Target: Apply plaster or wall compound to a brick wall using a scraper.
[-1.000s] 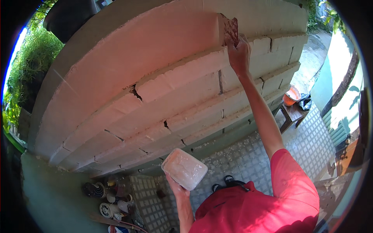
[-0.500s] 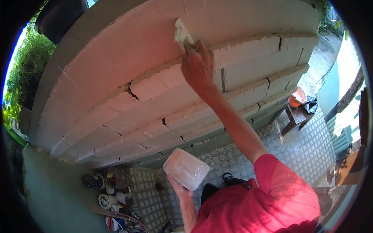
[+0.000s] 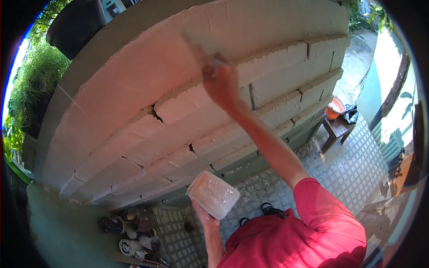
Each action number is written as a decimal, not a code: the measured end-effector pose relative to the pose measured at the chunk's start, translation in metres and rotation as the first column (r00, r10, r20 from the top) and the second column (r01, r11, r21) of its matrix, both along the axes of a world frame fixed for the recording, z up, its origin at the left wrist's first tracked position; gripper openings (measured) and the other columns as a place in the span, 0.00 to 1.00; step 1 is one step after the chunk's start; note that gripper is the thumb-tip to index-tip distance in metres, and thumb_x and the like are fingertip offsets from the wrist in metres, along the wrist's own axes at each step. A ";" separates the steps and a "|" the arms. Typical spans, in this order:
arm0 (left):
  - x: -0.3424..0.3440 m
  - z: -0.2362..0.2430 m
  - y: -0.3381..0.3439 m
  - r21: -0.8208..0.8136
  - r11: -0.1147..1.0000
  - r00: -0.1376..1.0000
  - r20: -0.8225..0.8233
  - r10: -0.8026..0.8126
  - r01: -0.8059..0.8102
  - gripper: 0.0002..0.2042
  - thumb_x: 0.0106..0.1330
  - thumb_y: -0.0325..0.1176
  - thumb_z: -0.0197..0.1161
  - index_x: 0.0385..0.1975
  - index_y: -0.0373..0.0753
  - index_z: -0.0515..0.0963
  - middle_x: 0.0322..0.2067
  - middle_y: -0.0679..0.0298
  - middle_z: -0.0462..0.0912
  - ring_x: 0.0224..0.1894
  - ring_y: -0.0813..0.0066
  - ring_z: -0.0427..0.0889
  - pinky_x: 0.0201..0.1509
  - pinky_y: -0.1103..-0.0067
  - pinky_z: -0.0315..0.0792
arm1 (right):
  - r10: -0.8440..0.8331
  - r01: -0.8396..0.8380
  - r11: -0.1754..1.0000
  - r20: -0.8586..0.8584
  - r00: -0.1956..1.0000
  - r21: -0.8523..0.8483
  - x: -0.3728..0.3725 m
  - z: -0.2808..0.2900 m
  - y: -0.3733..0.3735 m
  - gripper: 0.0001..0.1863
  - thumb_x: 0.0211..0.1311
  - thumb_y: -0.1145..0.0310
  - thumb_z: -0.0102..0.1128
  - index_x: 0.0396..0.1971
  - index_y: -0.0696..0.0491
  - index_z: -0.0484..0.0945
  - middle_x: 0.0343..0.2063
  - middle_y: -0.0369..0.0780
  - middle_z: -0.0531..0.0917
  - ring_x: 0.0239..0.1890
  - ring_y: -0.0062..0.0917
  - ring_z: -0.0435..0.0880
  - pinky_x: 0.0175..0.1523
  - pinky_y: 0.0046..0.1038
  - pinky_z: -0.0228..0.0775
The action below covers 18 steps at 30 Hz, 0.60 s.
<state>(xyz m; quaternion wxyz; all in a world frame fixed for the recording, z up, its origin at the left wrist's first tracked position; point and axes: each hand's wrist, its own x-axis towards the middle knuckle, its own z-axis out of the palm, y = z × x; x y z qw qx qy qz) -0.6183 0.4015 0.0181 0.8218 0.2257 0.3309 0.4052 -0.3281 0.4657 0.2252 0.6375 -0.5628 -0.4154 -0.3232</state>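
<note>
My right hand (image 3: 219,78) is raised against the upper part of a plastered wall (image 3: 134,85), closed round a putty knife (image 3: 193,48). Motion smears the knife's blade, so I cannot tell whether it touches the surface. Low in front of my body, my left hand (image 3: 207,217) grips a pale rectangular plastic tub (image 3: 215,194) from below and the side. Whitish smears cover the tub, and some whitish stuff is on my left fingers. Stepped courses of blocks with dark cracks run below the smooth band of wall.
An orange bucket (image 3: 334,108) and a black plastic bag (image 3: 351,115) sit on a wooden stool (image 3: 336,133) at the right. Several containers (image 3: 129,247) crowd the lower left floor. Beyond the wall's top stands a black tank (image 3: 77,27) beside green plants (image 3: 38,85).
My right hand and the putty knife have moved left along the wall, and the blade is now blurred. The view has turned slightly. My left hand still holds the tub low.
</note>
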 end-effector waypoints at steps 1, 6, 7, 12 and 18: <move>0.000 0.002 0.001 0.004 1.000 0.999 -0.035 0.005 -0.005 0.27 0.70 0.55 0.46 0.62 0.46 0.66 0.57 0.64 0.74 0.57 0.61 0.75 0.58 0.62 0.75 | -0.040 0.038 0.999 -0.083 0.996 -0.026 0.021 0.008 -0.015 0.07 0.53 0.77 0.52 0.27 0.62 0.80 0.26 0.53 0.79 0.33 0.48 0.79 0.39 0.46 0.70; -0.013 -0.006 0.009 -0.006 1.000 0.999 0.038 -0.026 0.026 0.25 0.70 0.55 0.46 0.61 0.46 0.67 0.57 0.64 0.74 0.56 0.62 0.76 0.57 0.62 0.76 | -0.374 0.372 0.927 -0.134 0.918 -0.042 0.089 0.041 -0.051 0.09 0.55 0.74 0.51 0.26 0.63 0.79 0.27 0.54 0.79 0.33 0.51 0.80 0.38 0.44 0.71; -0.014 -0.006 0.012 0.010 1.000 0.999 0.031 -0.028 0.028 0.25 0.70 0.55 0.47 0.61 0.46 0.67 0.56 0.64 0.74 0.56 0.62 0.76 0.57 0.62 0.76 | -0.409 0.406 0.912 -0.076 0.909 -0.050 0.086 0.044 -0.046 0.08 0.55 0.75 0.52 0.27 0.62 0.80 0.28 0.53 0.80 0.32 0.51 0.80 0.39 0.45 0.72; -0.021 -0.001 0.016 0.012 1.000 1.000 0.004 -0.001 0.001 0.25 0.70 0.55 0.46 0.60 0.46 0.68 0.55 0.64 0.76 0.56 0.63 0.77 0.57 0.63 0.76 | -0.432 0.442 0.889 0.104 0.896 -0.115 0.044 0.045 -0.005 0.09 0.52 0.77 0.54 0.32 0.57 0.82 0.30 0.47 0.80 0.31 0.45 0.81 0.40 0.43 0.71; -0.014 0.001 0.028 0.022 0.998 0.998 0.036 -0.058 0.057 0.24 0.71 0.54 0.47 0.59 0.47 0.69 0.53 0.65 0.76 0.55 0.64 0.77 0.56 0.64 0.76 | -0.289 0.322 0.941 0.244 0.926 -0.108 -0.028 0.035 0.040 0.17 0.51 0.81 0.53 0.41 0.55 0.83 0.33 0.45 0.81 0.35 0.39 0.82 0.44 0.38 0.70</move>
